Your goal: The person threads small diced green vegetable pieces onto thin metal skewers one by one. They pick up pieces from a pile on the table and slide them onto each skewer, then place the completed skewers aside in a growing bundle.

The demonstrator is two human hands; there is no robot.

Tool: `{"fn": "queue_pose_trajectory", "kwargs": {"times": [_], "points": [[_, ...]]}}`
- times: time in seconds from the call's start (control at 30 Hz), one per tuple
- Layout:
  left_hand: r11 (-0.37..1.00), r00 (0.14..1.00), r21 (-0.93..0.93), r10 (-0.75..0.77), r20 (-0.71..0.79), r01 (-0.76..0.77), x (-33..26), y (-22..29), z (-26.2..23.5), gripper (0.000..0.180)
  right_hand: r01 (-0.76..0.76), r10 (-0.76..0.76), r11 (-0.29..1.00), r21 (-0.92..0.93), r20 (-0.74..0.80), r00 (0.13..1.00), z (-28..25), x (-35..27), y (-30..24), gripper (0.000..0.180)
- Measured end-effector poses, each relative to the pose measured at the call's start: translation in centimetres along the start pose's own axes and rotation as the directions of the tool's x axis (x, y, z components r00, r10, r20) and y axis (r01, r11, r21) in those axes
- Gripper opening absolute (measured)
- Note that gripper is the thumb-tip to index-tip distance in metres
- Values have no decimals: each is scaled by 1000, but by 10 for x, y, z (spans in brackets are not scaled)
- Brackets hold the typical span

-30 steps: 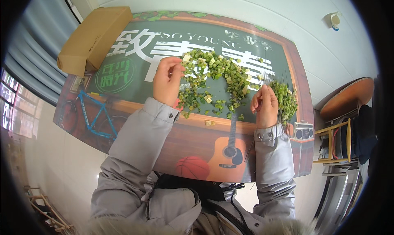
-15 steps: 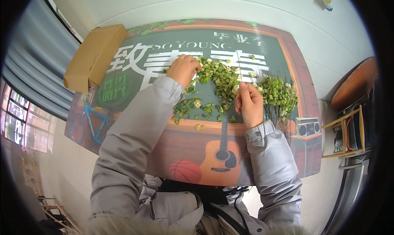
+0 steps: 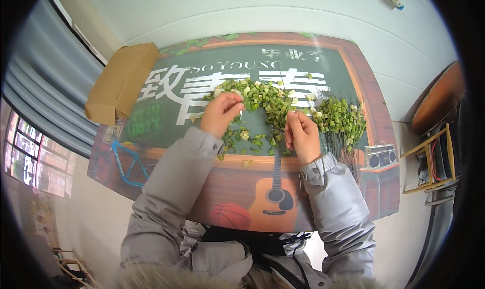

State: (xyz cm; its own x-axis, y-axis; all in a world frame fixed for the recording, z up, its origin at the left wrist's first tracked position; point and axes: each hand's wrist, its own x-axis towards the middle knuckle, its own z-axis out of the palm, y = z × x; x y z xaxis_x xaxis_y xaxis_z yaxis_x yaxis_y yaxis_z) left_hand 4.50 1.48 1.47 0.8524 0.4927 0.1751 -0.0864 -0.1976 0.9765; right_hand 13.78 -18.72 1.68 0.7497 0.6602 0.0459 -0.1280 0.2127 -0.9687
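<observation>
A loose heap of small chopped green and pale pieces [image 3: 273,94] lies on the printed table, curving between my hands. My left hand [image 3: 218,116] is raised at the heap's left side, thumb and fingertips pinched together; whatever is between them is too small to make out. Beside the heap's right arm, my right hand [image 3: 303,137] also has thumb and forefinger pinched, and what they hold is hidden. Just right of it lies a bundle of thin dark sticks [image 3: 331,150], with green pieces [image 3: 341,119] clustered over their far part.
An open brown cardboard box [image 3: 121,79] sits at the table's far left corner. The tabletop [image 3: 197,203] carries a chalkboard print with a guitar and a ball. A wooden-framed chair [image 3: 429,157] stands beyond the right edge, and a grey-blue curtain [image 3: 45,87] hangs at left.
My left hand has drawn back toward me from the heap's far left part. My right hand stays close to the same spot, still pinched. The whole view has shifted slightly.
</observation>
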Motion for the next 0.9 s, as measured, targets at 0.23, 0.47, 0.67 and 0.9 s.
{"fn": "queue_pose_trajectory", "kwargs": {"times": [0.23, 0.47, 0.67, 0.9], "points": [[586, 969, -793, -245, 26, 169, -31, 1, -10, 9, -114, 127, 989, -93, 153, 980, 24, -27, 0, 33], [482, 969, -873, -242, -49, 76, -26, -12, -14, 17, -66, 119, 980, -186, 291, 949, 43, -44, 6, 14], [421, 936, -899, -350, -34, 125, -26, -11, -19, 11, -41, 110, 976, -212, 321, 941, 43, -43, 10, 9], [382, 897, -896, -440, 40, 227, -30, -3, -18, 22, -56, 159, 949, -311, 316, 935, 42, -45, 7, 20]]}}
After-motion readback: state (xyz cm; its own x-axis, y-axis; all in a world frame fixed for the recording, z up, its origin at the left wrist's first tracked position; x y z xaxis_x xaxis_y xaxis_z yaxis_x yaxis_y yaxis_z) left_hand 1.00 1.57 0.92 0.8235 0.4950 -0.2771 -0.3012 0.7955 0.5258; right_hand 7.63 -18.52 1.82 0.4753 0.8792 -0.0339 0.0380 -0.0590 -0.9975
